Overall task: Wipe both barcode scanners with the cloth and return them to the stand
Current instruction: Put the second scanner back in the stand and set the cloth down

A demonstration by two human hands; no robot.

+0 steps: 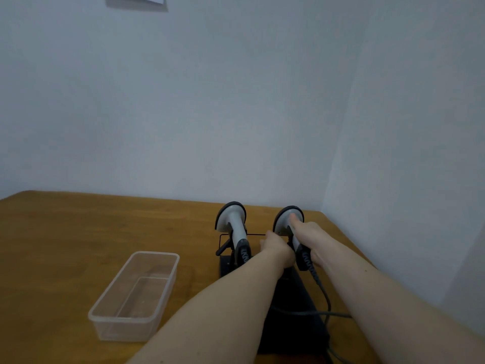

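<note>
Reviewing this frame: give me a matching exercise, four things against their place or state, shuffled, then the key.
Things:
1. left scanner
2. right scanner
3. clear plastic tub
4. coiled cable

Places or states:
A. hangs from the handle of the gripped scanner
B. empty, on the table left of the stand
C. in the stand, no hand on it
D. right hand wrapped round it

Pairs: 1-C, 2-D, 3-B, 4-A
</note>
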